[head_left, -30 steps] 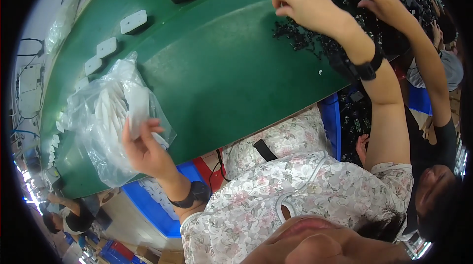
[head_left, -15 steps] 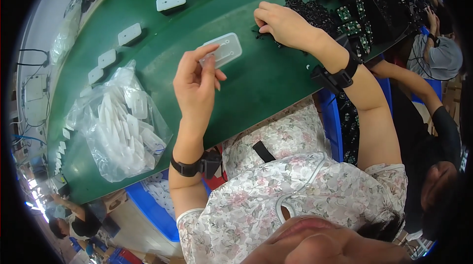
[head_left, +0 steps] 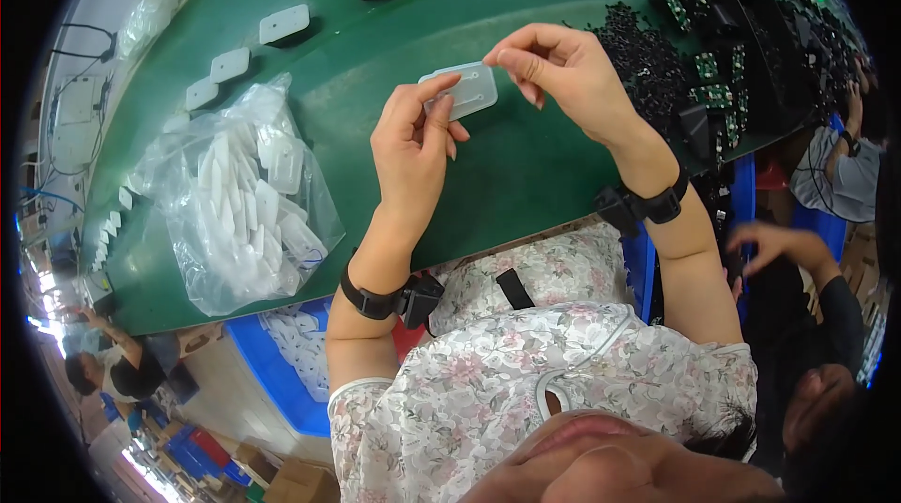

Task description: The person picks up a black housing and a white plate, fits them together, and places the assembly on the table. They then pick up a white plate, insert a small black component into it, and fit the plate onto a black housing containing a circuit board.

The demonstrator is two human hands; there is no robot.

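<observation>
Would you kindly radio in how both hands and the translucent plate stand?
Left hand holding plate. Right hand at plate's upper right corner, grip unclear. Bag to the left, black parts to the right, neither between hands and plate.

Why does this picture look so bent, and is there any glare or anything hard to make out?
Head view: the wide fisheye lens bends straight edges toward the rim; head view: bright glare at the far left, glints on the plastic bag; head view: the white cover in the left hand looks fairly sharp, but I cannot tell whether the right hand pinches anything.
</observation>
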